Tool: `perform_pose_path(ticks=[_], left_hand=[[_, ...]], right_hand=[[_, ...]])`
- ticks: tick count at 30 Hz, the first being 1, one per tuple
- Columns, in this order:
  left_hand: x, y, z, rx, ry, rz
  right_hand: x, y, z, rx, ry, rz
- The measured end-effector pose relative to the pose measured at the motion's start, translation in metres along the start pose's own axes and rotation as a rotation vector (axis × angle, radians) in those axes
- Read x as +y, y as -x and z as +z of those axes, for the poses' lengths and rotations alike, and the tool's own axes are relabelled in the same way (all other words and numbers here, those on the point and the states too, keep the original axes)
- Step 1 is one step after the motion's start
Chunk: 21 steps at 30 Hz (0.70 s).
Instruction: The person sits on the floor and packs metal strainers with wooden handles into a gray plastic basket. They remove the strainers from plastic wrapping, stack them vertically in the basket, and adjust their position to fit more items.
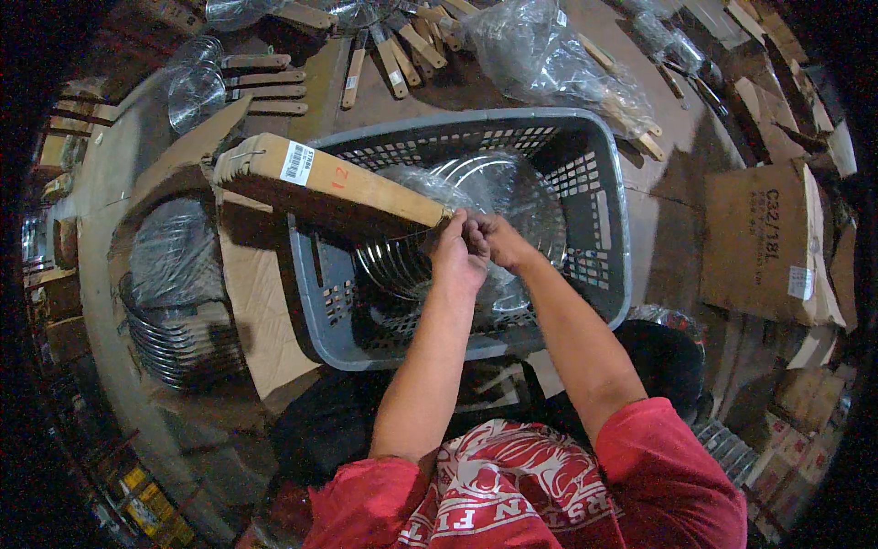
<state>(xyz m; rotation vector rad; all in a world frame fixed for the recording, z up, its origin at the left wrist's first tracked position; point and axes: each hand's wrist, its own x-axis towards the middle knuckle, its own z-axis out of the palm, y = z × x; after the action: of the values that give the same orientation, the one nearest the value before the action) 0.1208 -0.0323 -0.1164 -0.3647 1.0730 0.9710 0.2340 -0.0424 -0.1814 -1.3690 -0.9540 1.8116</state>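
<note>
My left hand point(460, 256) and my right hand point(503, 242) meet over the middle of a grey plastic basket point(462, 352). Both have their fingers closed, pinched together at the lower right end of a thick wooden handle piece point(375, 189). What lies between the fingertips is too small to make out. The wood slants up to the left past the basket's rim, with a white label and metal wire loops at its far end. Inside the basket, round wire-rimmed strainers point(393, 267) lie nested below my hands, partly covered by clear plastic wrap point(498, 197).
More round strainers with wooden handles point(267, 91) lie beyond the basket, some under clear plastic point(530, 55). At the left, an open cardboard box point(261, 293) stands beside a stack of wire-rimmed strainers point(178, 343). A closed cardboard carton point(759, 242) sits to the right.
</note>
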Motion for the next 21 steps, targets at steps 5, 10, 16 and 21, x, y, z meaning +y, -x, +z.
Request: perform_pose_path(ticks=[5,10,16,21], left_hand=[[0.007,0.014,-0.009,-0.031,-0.204,0.04],[0.005,0.023,-0.006,-0.002,-0.385,0.172],[0.013,0.023,-0.011,-0.034,-0.481,0.185],[0.014,0.023,-0.017,-0.117,-0.483,0.206]], right_hand=[[-0.008,0.008,0.013,0.119,0.118,-0.063],[-0.028,0.011,0.014,0.282,0.629,-0.425],[-0.043,0.008,0.011,0.265,0.714,-0.365],[-0.05,0.005,0.004,0.206,0.818,-0.414]])
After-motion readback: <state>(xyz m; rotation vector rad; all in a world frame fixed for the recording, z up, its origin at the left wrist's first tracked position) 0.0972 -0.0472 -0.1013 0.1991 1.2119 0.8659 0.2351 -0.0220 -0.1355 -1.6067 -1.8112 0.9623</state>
